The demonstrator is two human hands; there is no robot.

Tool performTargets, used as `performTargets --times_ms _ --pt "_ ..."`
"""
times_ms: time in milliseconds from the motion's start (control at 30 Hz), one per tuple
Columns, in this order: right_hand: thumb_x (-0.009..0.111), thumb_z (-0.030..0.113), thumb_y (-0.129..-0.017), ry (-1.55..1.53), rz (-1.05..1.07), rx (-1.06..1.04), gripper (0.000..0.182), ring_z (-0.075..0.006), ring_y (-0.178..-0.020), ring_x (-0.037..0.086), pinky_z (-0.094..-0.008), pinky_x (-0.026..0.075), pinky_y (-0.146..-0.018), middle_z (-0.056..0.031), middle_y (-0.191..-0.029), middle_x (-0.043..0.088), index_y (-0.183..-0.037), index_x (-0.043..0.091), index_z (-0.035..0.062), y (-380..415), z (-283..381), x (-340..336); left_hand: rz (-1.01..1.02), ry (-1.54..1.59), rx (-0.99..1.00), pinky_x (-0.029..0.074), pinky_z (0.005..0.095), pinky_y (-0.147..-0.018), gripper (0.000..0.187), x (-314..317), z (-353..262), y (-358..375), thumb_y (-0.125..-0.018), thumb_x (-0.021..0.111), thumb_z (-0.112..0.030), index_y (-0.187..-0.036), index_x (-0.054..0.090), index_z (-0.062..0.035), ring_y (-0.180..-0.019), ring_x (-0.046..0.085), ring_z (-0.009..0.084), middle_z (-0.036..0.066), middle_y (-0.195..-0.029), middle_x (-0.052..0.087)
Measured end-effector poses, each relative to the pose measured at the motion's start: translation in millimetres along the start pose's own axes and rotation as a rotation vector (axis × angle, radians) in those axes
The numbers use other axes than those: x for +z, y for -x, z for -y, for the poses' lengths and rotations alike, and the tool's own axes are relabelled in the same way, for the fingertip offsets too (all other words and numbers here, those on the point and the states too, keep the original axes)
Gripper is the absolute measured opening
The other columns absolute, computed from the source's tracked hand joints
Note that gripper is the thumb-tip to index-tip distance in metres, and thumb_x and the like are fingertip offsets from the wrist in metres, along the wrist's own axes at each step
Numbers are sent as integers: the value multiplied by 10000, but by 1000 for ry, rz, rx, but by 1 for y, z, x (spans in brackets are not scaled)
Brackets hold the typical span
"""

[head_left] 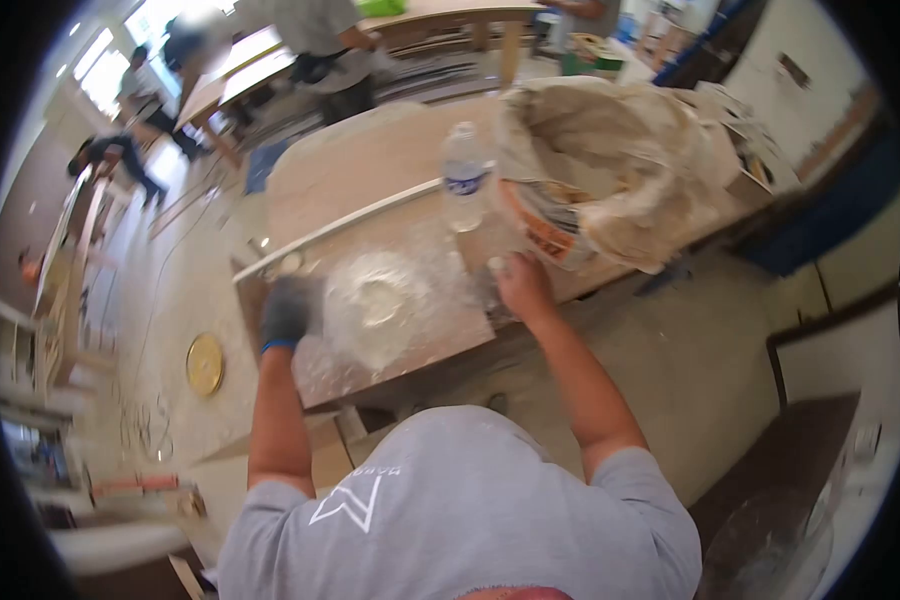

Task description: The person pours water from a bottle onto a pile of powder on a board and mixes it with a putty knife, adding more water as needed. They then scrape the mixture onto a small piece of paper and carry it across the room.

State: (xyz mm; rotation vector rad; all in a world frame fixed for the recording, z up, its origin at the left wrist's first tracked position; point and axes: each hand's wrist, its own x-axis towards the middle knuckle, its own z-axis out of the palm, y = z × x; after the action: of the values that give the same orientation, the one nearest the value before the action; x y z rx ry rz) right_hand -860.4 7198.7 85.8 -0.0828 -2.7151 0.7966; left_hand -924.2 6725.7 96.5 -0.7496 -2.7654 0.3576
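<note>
A mound of white powder (380,302) with a hollow in its middle lies on a brown board (435,345). To the left of the mound is my left hand (288,312), in a dark glove and smeared by motion; its fingers cannot be made out. My bare right hand (523,286) is at the board's right side, fingers bent around something small and pale that I cannot make out. Behind the board stands a clear plastic bottle (463,180) with a blue label. A large open sack (610,170) with orange print sits just beyond my right hand.
A pale strip (350,222) runs along the board's back edge. A round yellow lid (205,364) is on the floor at left. Several other people are at the back, near long worktables (235,80). A cable trails over the floor at left.
</note>
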Motion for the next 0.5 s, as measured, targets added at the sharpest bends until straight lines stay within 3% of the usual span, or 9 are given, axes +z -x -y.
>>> performTargets --times_ms 33,67,100,167,233,367,500 --pt "652 239 -867 71 39 57 272 -399 -1010 623 -515 503 -894 -220 -1033 648 -1033 656 24 -12 1 5 166 -149 -95 466 426 -977 247 11 14 14 -898 587 -185 -1020 710 -9 -1084 614 317 164 -1071 678" --pt "643 223 -867 109 91 65 268 -397 -1031 630 -507 510 -902 -226 -1059 651 -1042 665 21 -20 2 6 126 315 -434 473 428 -985 349 17 22 28 -850 656 -202 -1127 650 11 -1106 614 348 196 -1095 678" --pt "635 207 -867 142 144 69 266 -396 -1052 637 -499 517 -911 -231 -1086 655 -1052 673 19 -28 4 6 -79 770 -756 479 430 -993 517 22 30 41 -802 726 -220 -1234 591 30 -1127 615 380 227 -1120 678" --pt "626 162 -858 200 298 154 253 -389 -1078 653 -475 534 -912 -241 -1147 654 -1051 699 16 -40 6 9 83 782 -673 500 441 -967 582 27 34 58 -781 742 -243 -1260 564 36 -1104 634 405 250 -1139 672" --pt "626 152 -854 211 322 203 245 -395 -1075 659 -457 541 -912 -245 -1157 654 -1036 717 16 -48 3 19 48 575 -578 513 439 -944 566 64 34 77 -800 731 -256 -1252 568 42 -1077 655 399 267 -1146 670" --pt "636 142 -833 200 415 200 238 -403 -1061 666 -442 553 -889 -258 -1192 636 -1006 734 12 -55 3 15 129 704 -818 506 455 -949 592 -6 -9 60 -798 733 -291 -1257 562 41 -1109 641 411 287 -1156 660" --pt "660 186 -810 102 177 59 268 -399 -993 651 -458 539 -863 -253 -1163 591 -1009 696 10 -57 19 5 147 429 -880 480 476 -983 640 -69 -49 45 -804 738 -342 -1292 550 27 -1182 591 434 282 -1235 625"
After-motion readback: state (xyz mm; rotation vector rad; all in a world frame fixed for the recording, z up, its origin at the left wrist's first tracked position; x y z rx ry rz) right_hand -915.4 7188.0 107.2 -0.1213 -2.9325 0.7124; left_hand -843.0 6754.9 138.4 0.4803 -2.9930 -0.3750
